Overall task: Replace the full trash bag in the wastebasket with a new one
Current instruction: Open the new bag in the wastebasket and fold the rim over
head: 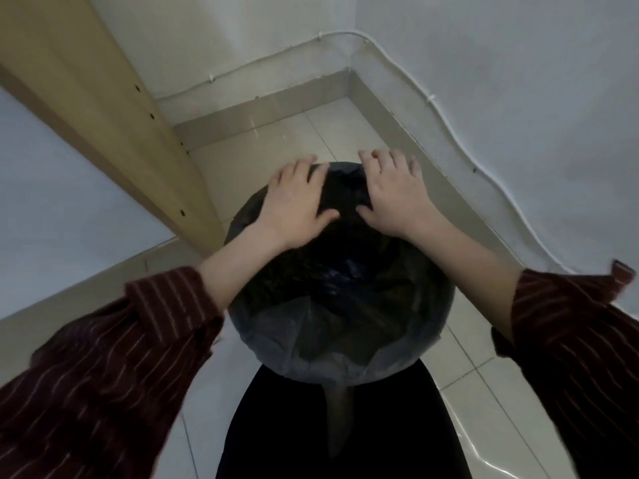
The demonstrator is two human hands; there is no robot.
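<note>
Hands, left (294,202) and right (394,195), press trash bag (339,292) at wastebasket's far rim.

You have no text, label, brand, number or sign to read anywhere in this view. The black trash bag (340,271) under your hands carries no legible print, and the walls and the wooden panel (103,98) beside you are likewise unmarked.
</note>
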